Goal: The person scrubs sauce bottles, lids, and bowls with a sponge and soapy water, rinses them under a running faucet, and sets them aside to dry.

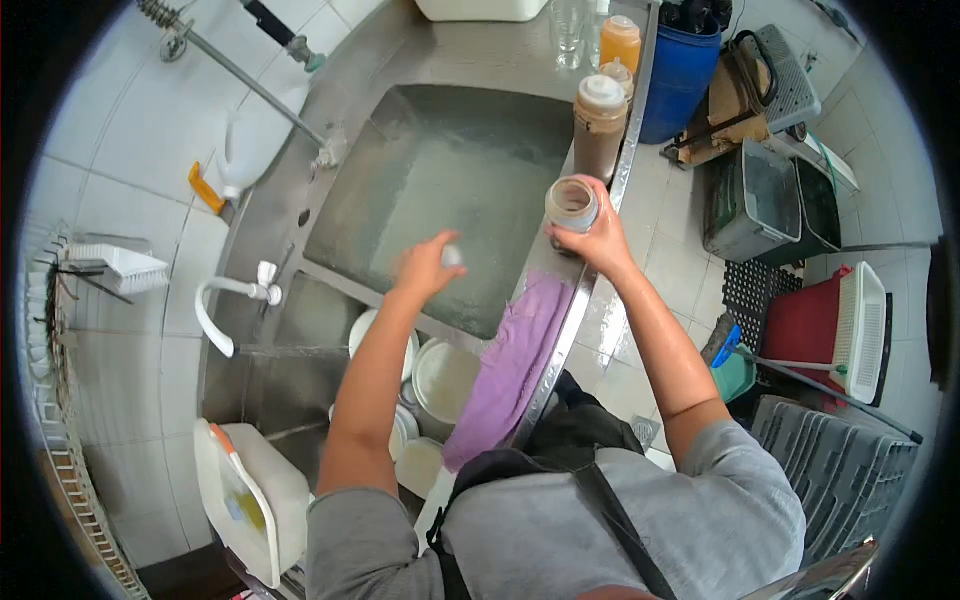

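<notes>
My right hand (598, 238) is wrapped round an open-mouthed bottle (572, 204) at the sink's right rim. Its round mouth faces up without a lid. Over the water-filled sink basin (345, 215), my left hand (422, 270) pinches a small white piece (453, 256), too small to name surely. Just beyond my right hand stands a squeeze bottle (597, 140) with a white top and brownish contents. A purple cloth (522, 335) lies over the sink's front edge, below the bottle I hold.
Water runs from a white tap (215, 320) into a second basin with stacked plates (445, 380). An orange-filled bottle (620, 42) and clear glasses (567, 40) stand at the back right. A blue barrel (680, 85) and grey crates (835, 470) are on the right.
</notes>
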Available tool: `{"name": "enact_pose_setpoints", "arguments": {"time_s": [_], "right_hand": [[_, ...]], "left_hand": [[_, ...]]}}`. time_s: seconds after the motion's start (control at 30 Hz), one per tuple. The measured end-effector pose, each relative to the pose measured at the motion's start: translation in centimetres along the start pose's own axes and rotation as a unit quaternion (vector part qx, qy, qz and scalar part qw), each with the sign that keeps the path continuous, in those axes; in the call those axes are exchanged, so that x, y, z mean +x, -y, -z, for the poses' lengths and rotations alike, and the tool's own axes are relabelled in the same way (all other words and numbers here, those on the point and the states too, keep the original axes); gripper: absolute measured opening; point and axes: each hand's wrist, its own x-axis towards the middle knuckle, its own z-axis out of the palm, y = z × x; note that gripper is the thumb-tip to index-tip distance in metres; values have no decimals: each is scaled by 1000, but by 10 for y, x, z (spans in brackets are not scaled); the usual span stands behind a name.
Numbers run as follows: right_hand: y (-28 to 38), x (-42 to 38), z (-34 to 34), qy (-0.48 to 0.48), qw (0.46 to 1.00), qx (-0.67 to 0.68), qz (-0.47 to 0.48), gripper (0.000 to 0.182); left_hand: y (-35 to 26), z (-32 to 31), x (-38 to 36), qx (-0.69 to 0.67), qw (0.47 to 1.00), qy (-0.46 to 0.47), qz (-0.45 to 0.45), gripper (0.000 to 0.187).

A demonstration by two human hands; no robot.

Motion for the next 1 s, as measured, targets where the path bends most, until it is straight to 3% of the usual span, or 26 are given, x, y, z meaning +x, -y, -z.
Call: {"name": "enact_pose_setpoints", "arguments": {"time_s": [0.07,0.13,0.2,0.23,0.3,0.33,0.37,0.43,0.53,0.57,0.63,0.67,0.73,0.83,0.9,0.97,1.0], "right_hand": [[-4,1,-2,-18,1000,-1,9,72],[3,-1,-2,-21,1000,17,-4,72],[9,0,-4,-20,999,48,-1,72],[9,-1,-4,-21,999,49,-1,72],[8,-1,-4,-33,999,28,-31,71],[10,0,-3,-34,999,27,-31,71],[12,-1,-2,-43,999,-4,-26,71],[10,-1,-3,-49,998,-34,-20,72],[4,-4,-8,-54,998,-22,-9,72],[4,-4,-9,-72,997,-38,-1,72],[5,-7,-10,-90,994,-54,8,72],[5,-9,-10,-89,993,-66,24,73],[4,-4,-13,-89,992,-76,46,73],[3,-4,-12,-85,995,-54,20,73],[2,-6,-13,-80,996,-14,-31,73],[-4,-6,-14,-84,996,-17,-41,73],[-6,-6,-16,-85,995,-16,-40,74]], "left_hand": [[-34,12,13,-313,945,-55,-70,49],[-103,63,2,-236,935,-91,-250,53],[-135,73,13,-202,921,-35,-331,56],[-145,70,20,-202,921,-35,-331,56],[-162,66,31,-49,911,-37,-408,55],[-170,74,31,-6,907,-37,-420,46],[-181,79,30,-8,907,-36,-421,46],[-208,84,28,126,961,64,-238,42],[-220,78,38,152,971,81,-164,42],[-217,78,38,152,971,79,-164,42],[-206,81,35,73,958,63,-268,40],[-201,85,35,73,959,59,-266,40],[-190,93,36,36,924,48,-377,45],[-194,81,40,69,926,64,-366,54],[-198,78,40,87,926,34,-365,46],[-207,77,32,86,964,23,-249,41],[-210,69,32,85,966,21,-243,41]]}}
